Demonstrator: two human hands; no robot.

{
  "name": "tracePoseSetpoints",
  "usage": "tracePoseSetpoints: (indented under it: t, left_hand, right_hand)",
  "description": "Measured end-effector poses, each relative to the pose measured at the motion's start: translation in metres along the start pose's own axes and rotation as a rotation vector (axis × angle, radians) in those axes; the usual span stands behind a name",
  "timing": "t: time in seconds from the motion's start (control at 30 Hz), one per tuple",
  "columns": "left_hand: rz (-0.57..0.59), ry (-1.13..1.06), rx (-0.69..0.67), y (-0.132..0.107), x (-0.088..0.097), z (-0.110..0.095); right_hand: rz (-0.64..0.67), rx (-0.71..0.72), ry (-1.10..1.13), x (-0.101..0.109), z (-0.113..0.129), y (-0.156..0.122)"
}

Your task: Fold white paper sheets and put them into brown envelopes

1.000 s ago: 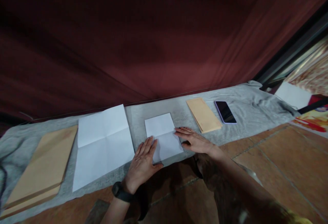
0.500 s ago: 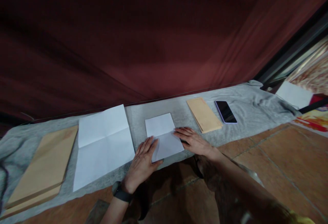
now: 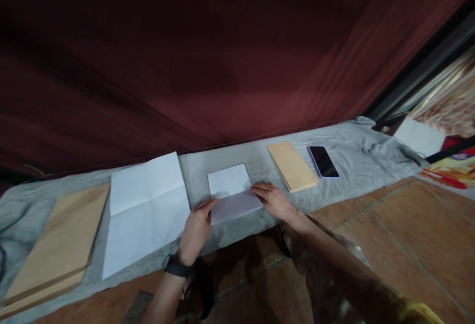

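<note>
A small white sheet of paper [image 3: 229, 180], creased across its middle, lies in front of me. Its near half is tilted up off the cloth and looks shaded. My left hand [image 3: 198, 225], with a dark band on the wrist, pinches the left edge close to the crease. At the right edge my right hand [image 3: 273, 199] grips the same sheet, fingers bent together; the thumb is mostly hidden. Left of my left hand, a larger unfolded white sheet [image 3: 146, 215] with crossing creases lies flat.
Large brown envelopes [image 3: 61, 242] are stacked at the far left. Smaller brown envelopes [image 3: 293, 166] and a phone [image 3: 324, 162] in a purple case lie on the right. Grey cloth [image 3: 356, 151] covers the narrow surface, backed by a dark red curtain [image 3: 237, 67]. Tiled floor [image 3: 415, 225] shows below.
The near half of the small sheet has risen from the cloth. My hands have gone from lying on the paper to pinching its side edges. The view has shifted slightly.
</note>
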State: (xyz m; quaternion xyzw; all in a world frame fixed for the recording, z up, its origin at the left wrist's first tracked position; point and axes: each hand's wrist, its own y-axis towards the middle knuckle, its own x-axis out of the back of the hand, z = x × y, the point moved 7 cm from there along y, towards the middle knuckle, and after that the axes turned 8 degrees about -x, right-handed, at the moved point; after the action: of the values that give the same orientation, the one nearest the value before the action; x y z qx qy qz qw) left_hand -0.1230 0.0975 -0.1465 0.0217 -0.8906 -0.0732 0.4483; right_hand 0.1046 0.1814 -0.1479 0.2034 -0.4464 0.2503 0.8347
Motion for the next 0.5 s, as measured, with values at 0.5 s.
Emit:
tracePoseSetpoints:
  t: [0.5]
  left_hand:
    - [-0.037,0.139,0.296,0.013,0.003,0.016]
  right_hand:
    - [-0.043,-0.172,0.011,-0.005,-0.009,0.014]
